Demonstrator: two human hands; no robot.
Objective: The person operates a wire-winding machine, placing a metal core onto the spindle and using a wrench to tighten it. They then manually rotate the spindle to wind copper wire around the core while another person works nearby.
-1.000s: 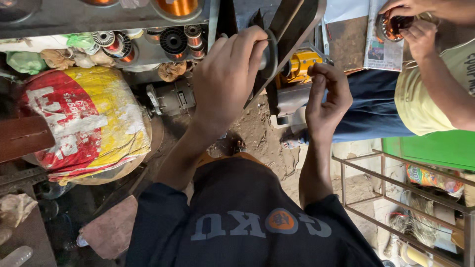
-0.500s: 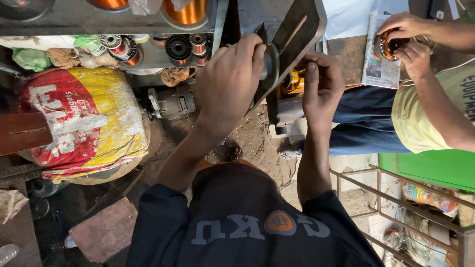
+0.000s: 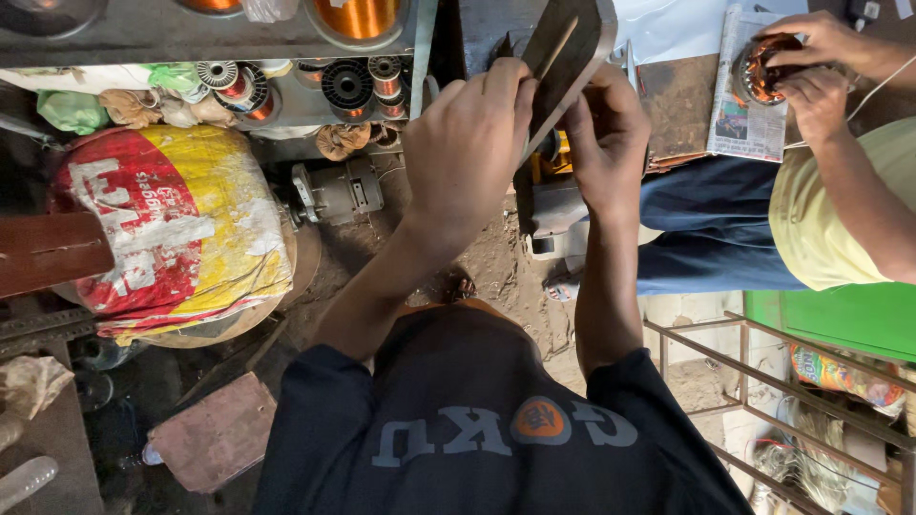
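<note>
while the left hand clasps the dark board, the right hand's grip seems pinched.

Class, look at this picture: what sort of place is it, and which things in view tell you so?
Probably a small motor-rewinding or electrical repair workshop. Spools of copper wire sit on the shelf, a bare electric motor lies on the dirt floor, and a nearby person holds a copper-wound coil over newspaper.
</note>
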